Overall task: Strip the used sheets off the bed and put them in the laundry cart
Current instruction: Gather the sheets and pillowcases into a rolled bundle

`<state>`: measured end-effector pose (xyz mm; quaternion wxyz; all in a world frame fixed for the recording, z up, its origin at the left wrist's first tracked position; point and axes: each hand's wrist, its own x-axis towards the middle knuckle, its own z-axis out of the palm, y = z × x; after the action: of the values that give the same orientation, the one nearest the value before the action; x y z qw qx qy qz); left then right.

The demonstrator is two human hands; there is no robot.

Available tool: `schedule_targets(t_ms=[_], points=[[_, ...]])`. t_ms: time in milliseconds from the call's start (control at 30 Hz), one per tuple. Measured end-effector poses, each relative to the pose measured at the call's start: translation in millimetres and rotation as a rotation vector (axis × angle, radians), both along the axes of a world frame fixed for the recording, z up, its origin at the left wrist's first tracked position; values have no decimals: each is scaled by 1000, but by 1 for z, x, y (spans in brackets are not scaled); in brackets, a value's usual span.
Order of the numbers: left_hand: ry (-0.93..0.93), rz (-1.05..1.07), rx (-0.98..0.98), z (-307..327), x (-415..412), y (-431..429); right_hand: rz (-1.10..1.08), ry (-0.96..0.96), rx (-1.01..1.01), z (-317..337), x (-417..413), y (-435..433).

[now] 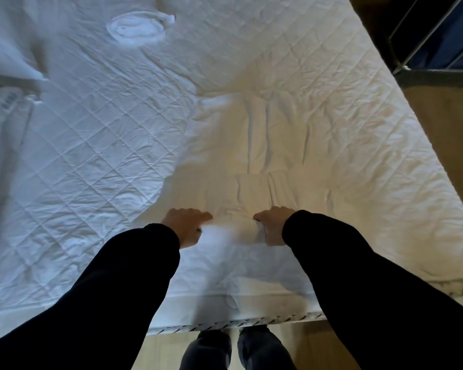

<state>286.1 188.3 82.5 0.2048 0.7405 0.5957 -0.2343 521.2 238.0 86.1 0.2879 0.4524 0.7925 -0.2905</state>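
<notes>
A crumpled white sheet [265,145] lies bunched on the quilted mattress cover [91,145], from the middle of the bed down to its near edge. My left hand [186,225] and my right hand [271,225] are close together on the sheet's near part, each with fingers curled into the fabric, gripping a fold between them. Both arms wear dark sleeves. The laundry cart [436,36], a metal frame with a blue liner, stands at the upper right beside the bed.
A rolled white cloth [138,26] and more white bedding [8,57] lie at the far left of the bed. Wooden floor [444,116] runs along the right side. My feet stand at the bed's near edge [225,323].
</notes>
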Motion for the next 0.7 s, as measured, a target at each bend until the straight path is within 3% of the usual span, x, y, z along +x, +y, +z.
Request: schedule_targets(t_ms=[200, 400, 533, 600, 700], points=[[-125, -26, 423, 21, -16, 45, -89, 40, 2, 34, -4, 54], [71, -23, 858, 25, -32, 102, -302, 186, 156, 58, 8, 117], [99, 67, 897, 36, -20, 150, -313, 194, 556, 50, 6, 159], [-2, 20, 916, 30, -13, 169, -349, 194, 840, 34, 0, 173], [-161, -85, 889, 1, -3, 180, -390, 172, 1035, 5, -13, 182]])
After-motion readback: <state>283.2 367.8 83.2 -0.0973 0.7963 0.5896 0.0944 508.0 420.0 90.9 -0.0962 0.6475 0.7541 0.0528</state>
